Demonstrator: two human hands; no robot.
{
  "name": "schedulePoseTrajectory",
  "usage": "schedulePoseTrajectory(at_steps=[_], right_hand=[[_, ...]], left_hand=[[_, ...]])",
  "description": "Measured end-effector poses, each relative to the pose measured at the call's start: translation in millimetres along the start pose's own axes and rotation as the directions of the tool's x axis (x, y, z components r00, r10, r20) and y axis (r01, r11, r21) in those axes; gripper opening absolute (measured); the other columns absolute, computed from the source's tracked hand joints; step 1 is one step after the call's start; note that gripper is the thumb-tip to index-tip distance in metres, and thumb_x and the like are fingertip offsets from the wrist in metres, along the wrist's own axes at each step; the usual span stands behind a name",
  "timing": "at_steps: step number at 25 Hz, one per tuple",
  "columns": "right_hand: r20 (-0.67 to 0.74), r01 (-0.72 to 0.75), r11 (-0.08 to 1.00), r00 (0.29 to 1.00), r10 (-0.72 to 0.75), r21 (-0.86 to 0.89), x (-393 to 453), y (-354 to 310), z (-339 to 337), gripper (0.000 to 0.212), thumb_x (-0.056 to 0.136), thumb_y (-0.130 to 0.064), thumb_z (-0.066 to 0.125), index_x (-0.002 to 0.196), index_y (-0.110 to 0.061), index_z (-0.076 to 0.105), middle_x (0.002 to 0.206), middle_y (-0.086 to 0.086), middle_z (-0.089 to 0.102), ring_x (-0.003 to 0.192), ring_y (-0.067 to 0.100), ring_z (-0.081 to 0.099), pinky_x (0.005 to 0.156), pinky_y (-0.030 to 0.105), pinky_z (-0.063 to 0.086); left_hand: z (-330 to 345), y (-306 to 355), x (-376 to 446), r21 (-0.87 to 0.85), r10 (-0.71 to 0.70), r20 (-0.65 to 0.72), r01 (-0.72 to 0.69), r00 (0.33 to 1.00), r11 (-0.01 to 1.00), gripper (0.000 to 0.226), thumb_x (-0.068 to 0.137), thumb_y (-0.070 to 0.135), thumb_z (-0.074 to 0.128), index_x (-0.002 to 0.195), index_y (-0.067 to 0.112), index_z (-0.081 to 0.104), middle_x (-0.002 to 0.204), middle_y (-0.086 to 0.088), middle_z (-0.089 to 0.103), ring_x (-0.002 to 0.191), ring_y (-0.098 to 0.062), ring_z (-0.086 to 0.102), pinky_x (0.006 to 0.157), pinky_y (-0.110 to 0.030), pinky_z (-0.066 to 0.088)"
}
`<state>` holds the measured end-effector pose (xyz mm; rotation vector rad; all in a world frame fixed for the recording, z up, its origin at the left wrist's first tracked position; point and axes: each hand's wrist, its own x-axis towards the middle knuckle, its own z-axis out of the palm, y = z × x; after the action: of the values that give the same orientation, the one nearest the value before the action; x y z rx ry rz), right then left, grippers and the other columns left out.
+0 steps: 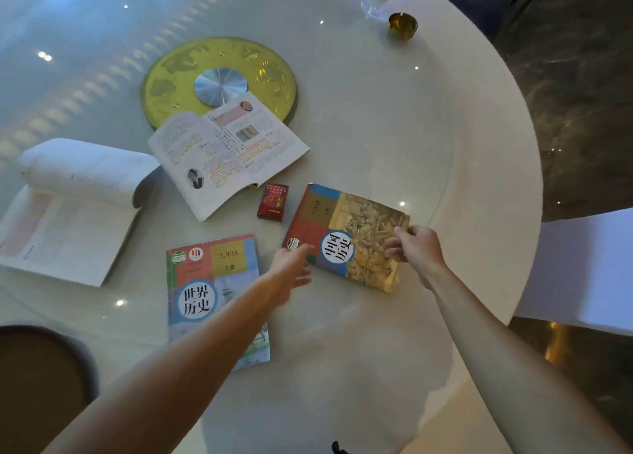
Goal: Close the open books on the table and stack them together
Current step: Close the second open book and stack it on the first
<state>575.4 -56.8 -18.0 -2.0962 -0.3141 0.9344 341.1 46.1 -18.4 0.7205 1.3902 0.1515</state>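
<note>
- A red cigarette pack lies flat on the glass turntable.
- A gold disc with a silver hub marks the turntable's centre.
- A brass ashtray stands near the white tabletop's far rim.
- A white-draped chair stands at the right on dark marbled floor.

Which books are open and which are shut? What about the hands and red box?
Chinese history book: closed, cover up.
World history book: closed, cover up.
Middle book: open, pages up.
Left book: open, pages curled over.
Red box: shut, lying flat.
Right hand: pinches the Chinese history book's right edge.
Left hand: fingers straight, at that book's left edge.
</note>
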Motion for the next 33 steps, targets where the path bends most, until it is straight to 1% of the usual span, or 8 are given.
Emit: schedulePoseTrajectory(at_steps=[3, 6, 9, 13, 18, 22, 28, 33], right_hand=[[-0.06, -0.055, 0.939, 0.998, 0.037, -0.338, 28, 7, -5, 0.03, 0.095, -0.026, 0.058, 0.082, -0.003, 0.072, 0.082, 0.017, 0.077, 0.06, 0.026, 0.065, 0.069, 0.044, 0.061], [-0.085, -0.014, 0.715, 0.994, -0.064, -0.699, 46, 5, -2, 0.032, 0.086, -0.027, 0.061, 0.111, -0.007, 0.066, 0.115, 0.017, 0.07, 0.103, 0.037, 0.064, 0.082, 0.044, 0.055], [0.114, 0.229, 0.606, 0.968, -0.223, -0.762, 52, 4, 12, 0.055, 0.096, -0.028, 0.06, 0.147, -0.009, 0.048, 0.144, 0.017, 0.052, 0.133, 0.038, 0.047, 0.105, 0.049, 0.045], [0.202, 0.313, 0.53, 0.945, -0.258, -0.788, 52, 11, 17, 0.044, 0.1, -0.032, 0.054, 0.139, -0.012, 0.054, 0.139, 0.016, 0.055, 0.127, 0.039, 0.049, 0.102, 0.05, 0.046], [0.059, 0.154, 0.704, 0.986, -0.157, -0.693, 20, 49, 2, 0.029, 0.096, -0.031, 0.053, 0.106, -0.006, 0.064, 0.115, 0.019, 0.063, 0.11, 0.039, 0.058, 0.092, 0.045, 0.05], [0.012, -0.089, 0.91, 0.995, 0.103, -0.405, -22, 79, -3, 0.022, 0.089, -0.029, 0.057, 0.075, -0.014, 0.049, 0.085, 0.011, 0.059, 0.076, 0.028, 0.056, 0.069, 0.04, 0.046], [0.159, -0.159, 0.985, 0.973, 0.167, -0.064, -64, 81, 13, 0.007, 0.09, -0.014, 0.056, 0.085, -0.014, 0.06, 0.081, 0.01, 0.059, 0.075, 0.027, 0.061, 0.059, 0.038, 0.059], [0.242, -0.16, 0.987, 0.958, 0.155, 0.0, -90, 68, 51, 0.025, 0.095, -0.025, 0.064, 0.088, -0.005, 0.076, 0.091, 0.015, 0.079, 0.08, 0.03, 0.071, 0.077, 0.044, 0.054]], left_hand=[[22, -14, 7, -0.132, -0.059, -0.088, 0.047, 0.994, 0.99, 0.017, 0.092, 0.013, 0.061, 0.077, 0.014, 0.054, 0.067, -0.002, 0.043, 0.057, -0.015, 0.043, 0.057, -0.027, 0.048], [33, -21, 12, -0.214, -0.073, -0.217, 0.026, 0.973, 0.976, 0.018, 0.092, 0.01, 0.058, 0.075, 0.014, 0.054, 0.071, -0.003, 0.051, 0.068, -0.018, 0.051, 0.066, -0.03, 0.052], [39, -24, 12, -0.277, -0.118, -0.253, 0.045, 0.96, 0.96, 0.01, 0.094, 0.011, 0.059, 0.084, 0.012, 0.059, 0.083, -0.007, 0.06, 0.083, -0.024, 0.06, 0.086, -0.038, 0.058], [38, -21, 16, -0.261, -0.102, -0.25, 0.034, 0.963, 0.965, 0.013, 0.091, 0.009, 0.063, 0.079, 0.009, 0.059, 0.083, -0.009, 0.064, 0.083, -0.022, 0.06, 0.08, -0.033, 0.054], [30, -23, 20, -0.151, 0.002, -0.214, -0.035, 0.977, 0.988, 0.015, 0.085, 0.002, 0.069, 0.086, 0.013, 0.058, 0.083, -0.009, 0.065, 0.075, -0.019, 0.058, 0.06, -0.028, 0.046], [28, -31, 9, -0.107, 0.06, -0.087, -0.069, 0.994, 0.992, 0.03, 0.089, 0.0, 0.066, 0.107, 0.021, 0.053, 0.099, -0.02, 0.073, 0.083, -0.029, 0.069, 0.066, -0.04, 0.056], [1, -42, -8, -0.089, 0.15, 0.016, -0.148, 0.989, 0.985, 0.034, 0.096, 0.006, 0.062, 0.126, 0.021, 0.059, 0.113, -0.014, 0.073, 0.101, -0.035, 0.071, 0.088, -0.055, 0.055], [-65, -36, -25, -0.137, 0.246, -0.046, -0.25, 0.968, 0.959, 0.032, 0.099, 0.008, 0.061, 0.129, 0.019, 0.059, 0.108, -0.013, 0.072, 0.093, -0.027, 0.071, 0.064, -0.03, 0.058]])
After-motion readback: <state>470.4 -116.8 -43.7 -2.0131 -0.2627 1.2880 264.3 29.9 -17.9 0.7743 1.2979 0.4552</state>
